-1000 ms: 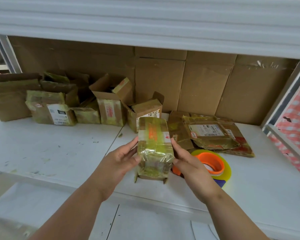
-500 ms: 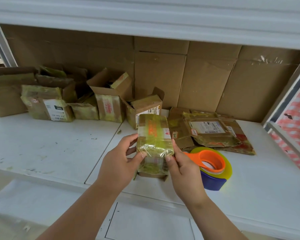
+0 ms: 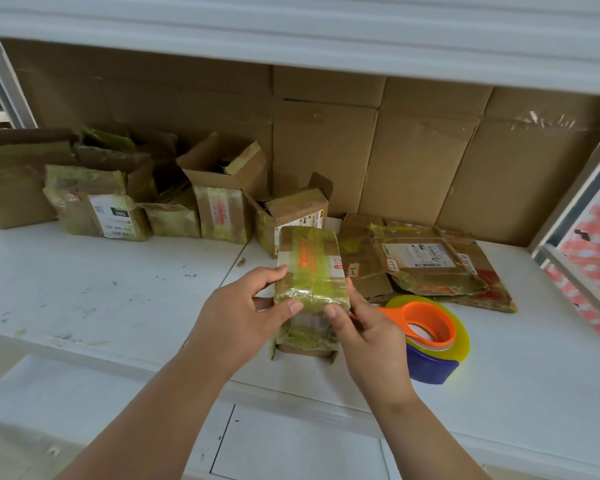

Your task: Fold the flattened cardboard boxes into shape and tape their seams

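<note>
Centrally, small taped box (image 3: 309,271) upright on bench (image 3: 118,299), just left of tape dispenser (image 3: 430,337); left hand (image 3: 246,317) and right hand (image 3: 371,334) grip pinching its sides; likely light, stiff, film slippery; hold by corners

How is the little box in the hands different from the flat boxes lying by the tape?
The held box is folded into a block shape; the flattened boxes lie flat in a pile. The held box is gripped by the left hand and right hand, standing on the shelf; nobody touches the flattened boxes. Both are brown cardboard with yellowish tape and labels.
</note>
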